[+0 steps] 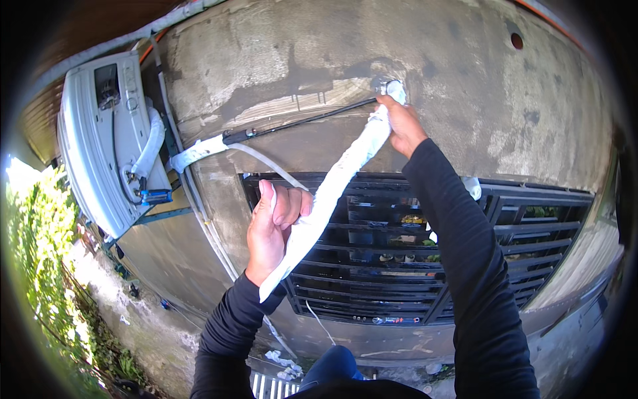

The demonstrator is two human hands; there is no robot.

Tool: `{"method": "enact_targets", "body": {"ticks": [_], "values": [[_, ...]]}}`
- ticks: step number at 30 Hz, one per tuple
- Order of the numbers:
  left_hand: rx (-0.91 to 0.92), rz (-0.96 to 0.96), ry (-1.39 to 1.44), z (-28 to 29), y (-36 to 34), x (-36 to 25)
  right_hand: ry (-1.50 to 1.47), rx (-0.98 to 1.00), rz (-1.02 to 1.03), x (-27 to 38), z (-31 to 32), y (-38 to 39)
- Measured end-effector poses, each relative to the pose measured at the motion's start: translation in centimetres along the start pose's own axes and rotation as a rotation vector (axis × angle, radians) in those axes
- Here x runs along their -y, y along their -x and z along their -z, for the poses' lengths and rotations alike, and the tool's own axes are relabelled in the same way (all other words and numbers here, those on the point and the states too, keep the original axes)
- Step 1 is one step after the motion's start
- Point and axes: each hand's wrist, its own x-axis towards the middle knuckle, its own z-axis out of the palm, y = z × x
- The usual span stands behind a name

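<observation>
My right hand [403,122] grips the upper part of a long white wrapped strip [342,174], close below a hole in the grey wall where a white wrapped pipe end [395,89] comes out. My left hand [273,235] has its fingers closed on the lower part of the strip, whose tip hangs down beside that wrist. A thin black line [306,117] runs leftward from near my right hand to another white-wrapped pipe section [199,153]. A pale grey hose [264,161] curves from that section down behind the strip.
An outdoor air-conditioner unit [100,166] is bracketed to the wall at left, with pipes [212,239] running down beside it. A black metal window grille [518,246] lies below my hands. Foliage [50,233] and a concrete ledge [139,336] border the lower left. My knee [332,369] shows below.
</observation>
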Motion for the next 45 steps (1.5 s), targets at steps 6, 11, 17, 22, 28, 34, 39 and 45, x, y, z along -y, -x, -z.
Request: {"method": "enact_targets", "body": {"ticks": [6,11,17,22,28,34,39,45], "values": [[0.073,0.098,0.194,-6.7,3.4,-10.3,0.054,0.005,-0.026,-0.1,0.7,-0.7],[-0.245,-0.508,-0.173,0.7,14.2,-18.7,-0.025,-0.066,0.011,-1.8,-0.4,-1.7],[-0.181,0.182,-0.417,7.0,12.3,-10.1,-0.033,-0.065,0.016,-0.9,-0.6,-0.7],[0.193,0.352,-0.679,-0.6,-0.9,-5.9,0.007,-0.088,0.005,-0.5,-0.7,-0.1],[0.01,-0.054,-0.607,-1.7,-3.4,-1.8,-0.058,-0.098,-0.003,-0.5,-1.0,0.3],[0.126,-0.047,-0.155,-1.9,-3.2,-1.0,0.033,-0.09,0.021,-0.3,-1.0,0.4],[0.233,-0.046,-0.203,-1.0,-1.2,-3.0,0.077,-0.068,0.011,0.2,-0.8,0.3],[0.269,-0.122,-0.292,-0.6,1.4,-4.3,0.059,-0.057,0.013,0.2,-0.7,0.4]]}}
